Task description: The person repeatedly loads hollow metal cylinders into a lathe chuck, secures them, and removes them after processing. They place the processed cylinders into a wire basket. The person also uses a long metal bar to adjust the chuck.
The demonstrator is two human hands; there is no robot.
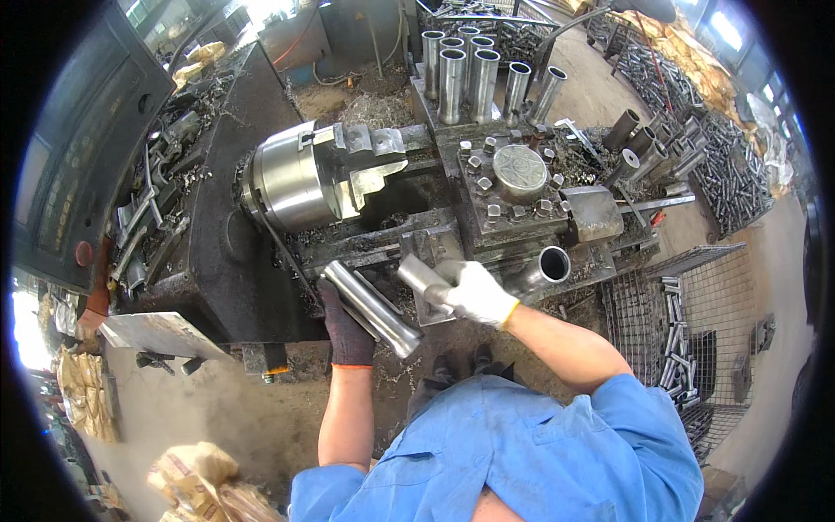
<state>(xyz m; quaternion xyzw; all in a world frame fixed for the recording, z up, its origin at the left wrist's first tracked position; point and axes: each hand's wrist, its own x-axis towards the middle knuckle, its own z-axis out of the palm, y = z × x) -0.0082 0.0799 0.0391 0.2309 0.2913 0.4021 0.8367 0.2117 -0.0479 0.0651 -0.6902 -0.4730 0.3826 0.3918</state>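
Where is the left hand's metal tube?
In the head view, the tube is just left of centre, below and right of the chuck, left of the right hand.

Left hand (348, 329) — dark-gloved, curled, right hand (481, 294) — white-gloved, gripping, forearms (346, 418) bare

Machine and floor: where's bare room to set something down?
Bare floor shows at lower left, between the machine and the brown sacks. Crowded: the machine's far end with upright tubes, and its left side, strewn with metal pieces.
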